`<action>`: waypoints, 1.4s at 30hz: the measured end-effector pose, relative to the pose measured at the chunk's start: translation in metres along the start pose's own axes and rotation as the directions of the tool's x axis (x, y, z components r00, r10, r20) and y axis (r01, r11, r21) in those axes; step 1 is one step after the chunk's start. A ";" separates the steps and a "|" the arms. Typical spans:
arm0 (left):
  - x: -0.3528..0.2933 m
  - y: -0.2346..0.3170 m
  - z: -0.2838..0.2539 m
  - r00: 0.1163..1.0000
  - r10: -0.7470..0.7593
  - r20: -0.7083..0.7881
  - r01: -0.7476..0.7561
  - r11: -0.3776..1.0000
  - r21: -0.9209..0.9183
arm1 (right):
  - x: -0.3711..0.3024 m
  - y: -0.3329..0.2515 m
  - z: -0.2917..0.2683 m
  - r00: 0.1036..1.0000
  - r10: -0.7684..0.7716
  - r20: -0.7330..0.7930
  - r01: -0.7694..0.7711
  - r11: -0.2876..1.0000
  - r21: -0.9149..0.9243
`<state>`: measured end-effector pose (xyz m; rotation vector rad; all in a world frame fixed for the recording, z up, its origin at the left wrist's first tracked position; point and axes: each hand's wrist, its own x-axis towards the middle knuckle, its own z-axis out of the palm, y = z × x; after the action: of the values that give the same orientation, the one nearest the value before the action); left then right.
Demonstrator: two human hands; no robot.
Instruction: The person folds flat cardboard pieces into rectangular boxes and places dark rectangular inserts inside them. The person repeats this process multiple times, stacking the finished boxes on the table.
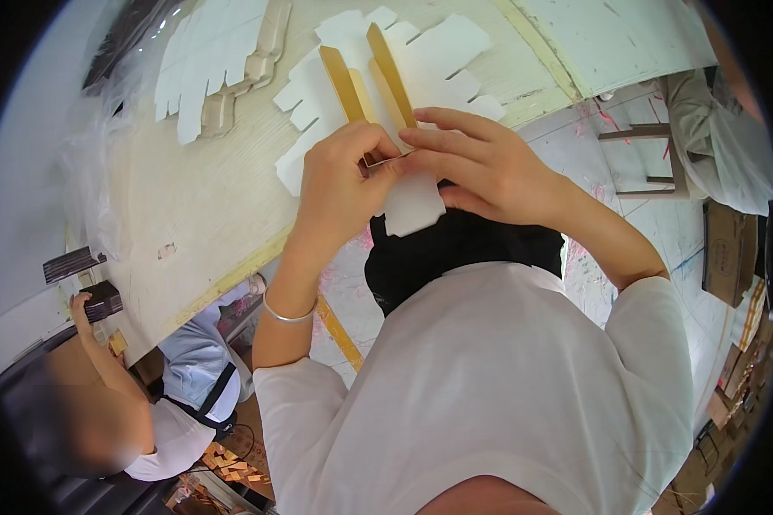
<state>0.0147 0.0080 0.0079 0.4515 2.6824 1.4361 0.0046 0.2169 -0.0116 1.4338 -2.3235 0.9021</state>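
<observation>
A part-folded carton (414, 206), white on one face and gold on the other, is between my hands at the table's near edge. Its two gold side walls (390, 81) stand up and run away from me, and a white flap hangs toward my body. My left hand (343, 176) pinches the carton's near left corner, with the fingers bent. My right hand (489, 167) grips the near right corner, its fingers stretched across the edge and the thumb lower down. Flat white carton blanks (447, 47) lie beneath and beyond it. The fold between my fingertips is partly hidden.
More white blanks (210, 56) are stacked at the far left of the pale table (215, 189). Clear plastic (94, 189) lies along its left side. A co-worker's hand (82, 309) touches a dark box (103, 300) at lower left. A chair (644, 133) stands at right.
</observation>
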 end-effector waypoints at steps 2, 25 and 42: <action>0.001 0.004 -0.008 0.993 -0.075 0.087 0.080 0.995 -0.056 | 0.005 0.009 0.006 0.992 0.005 -0.126 0.008 0.994 0.109; -0.008 -0.004 0.003 0.992 0.118 -0.044 -0.108 0.977 0.182 | 0.038 0.008 0.004 0.965 0.121 0.233 -0.106 0.991 -0.076; -0.022 -0.001 -0.024 0.929 0.367 -0.041 -0.256 0.720 0.645 | 0.027 0.017 -0.051 0.972 0.227 -0.055 -0.226 0.974 0.018</action>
<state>0.0307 -0.0177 0.0186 0.8994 3.3182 0.5577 -0.0285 0.2351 0.0353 1.1463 -2.4781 1.0034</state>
